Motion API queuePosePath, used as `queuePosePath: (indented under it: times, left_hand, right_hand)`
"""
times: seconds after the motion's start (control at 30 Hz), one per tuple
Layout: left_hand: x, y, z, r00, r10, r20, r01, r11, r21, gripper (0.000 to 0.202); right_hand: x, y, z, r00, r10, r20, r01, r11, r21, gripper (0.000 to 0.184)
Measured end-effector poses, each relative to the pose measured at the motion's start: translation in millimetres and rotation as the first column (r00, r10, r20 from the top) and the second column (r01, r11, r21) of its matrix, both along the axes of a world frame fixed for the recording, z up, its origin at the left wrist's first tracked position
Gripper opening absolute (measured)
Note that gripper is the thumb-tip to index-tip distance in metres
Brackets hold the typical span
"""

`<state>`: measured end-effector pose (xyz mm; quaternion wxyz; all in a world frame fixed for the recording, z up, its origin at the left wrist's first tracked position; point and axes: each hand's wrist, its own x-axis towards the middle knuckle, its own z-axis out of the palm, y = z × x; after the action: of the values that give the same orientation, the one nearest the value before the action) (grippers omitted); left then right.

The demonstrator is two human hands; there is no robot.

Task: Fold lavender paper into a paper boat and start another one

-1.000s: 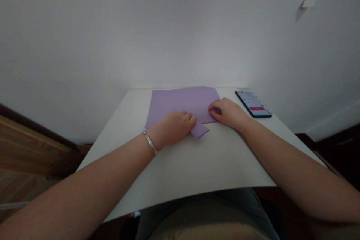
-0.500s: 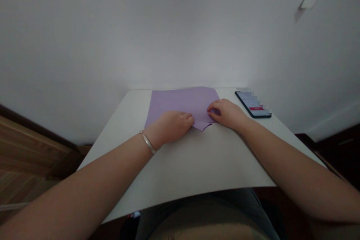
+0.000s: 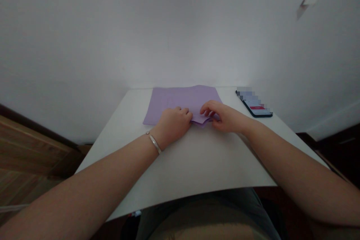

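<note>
A sheet of purple paper (image 3: 180, 97) lies at the far side of the white table, with a small folded flap along its near edge. My left hand (image 3: 176, 123), a silver bangle at its wrist, is closed over that near edge, its fingers curled on the paper and the thumb hidden. To the right of the flap, my right hand (image 3: 221, 116) has bent fingers on the paper and its thumb at the near edge, holding the folded part. The flap's tip pokes out between the two hands, slightly raised.
A phone (image 3: 255, 105) with a lit screen lies on the table (image 3: 197, 165) to the right of the paper. Behind the table rises a white wall (image 3: 180, 26). Wooden furniture (image 3: 30, 150) stands at the lower left.
My right thumb has moved down to the near edge, and its fingers have shifted left over the flap. The flap has lifted and bent. My left hand has turned slightly.
</note>
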<state>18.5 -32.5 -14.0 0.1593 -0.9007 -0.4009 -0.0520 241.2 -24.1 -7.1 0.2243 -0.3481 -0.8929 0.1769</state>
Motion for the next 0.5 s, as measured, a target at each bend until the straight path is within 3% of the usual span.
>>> queuePosePath:
  times: [0.13,0.27,0.5]
  left_hand:
    - [0.3,0.5,-1.2,0.999,0.021,0.026,-0.023,0.999,0.049,0.023]
    - [0.0,2.3,-2.8,0.999,-0.001,0.039,-0.002,0.997,0.078,0.027]
    - [-0.7,5.0,-2.2,0.992,-0.069,0.107,0.068,0.998,0.01,0.033]
  right_hand:
    - [-3.2,-3.7,2.5,1.0,0.013,0.018,-0.013,1.0,-0.009,0.037]
    - [-7.2,-3.7,2.7,0.995,-0.04,0.093,0.033,0.997,0.074,0.021]
    - [-1.7,0.7,-1.9,0.961,-0.147,0.233,0.099,0.973,0.208,0.018]
